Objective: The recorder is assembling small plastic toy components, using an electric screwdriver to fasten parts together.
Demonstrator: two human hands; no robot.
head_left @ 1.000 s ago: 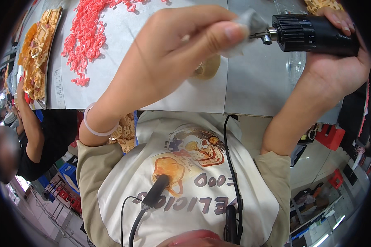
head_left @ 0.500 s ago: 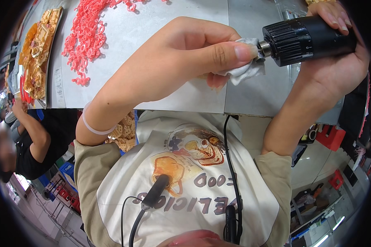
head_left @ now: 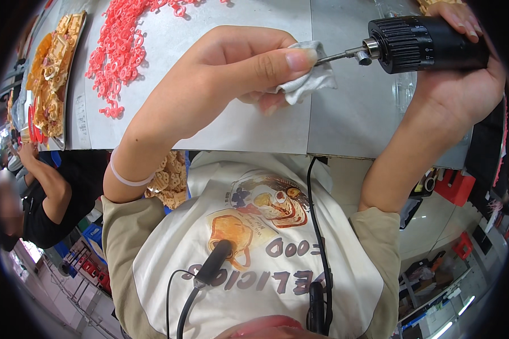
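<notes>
Over the table, my right hand is wrapped around the black body of an electric screwdriver, which points left. A thin metal bit sticks out of its nose, with a small metal collar piece beside the chuck. My left hand pinches a crumpled white cloth between thumb and fingers, around the free end of the bit. The tip itself is hidden in the cloth.
Pink plastic pieces are heaped on the grey-white table. At the left stands a tray of cream-coloured parts. Clear plastic lies beneath the screwdriver. Another person's arm is at the far left.
My left hand has slid leftward with the cloth, away from the chuck along the bit, so more of the metal shaft shows. The screwdriver has tilted slightly upward.
</notes>
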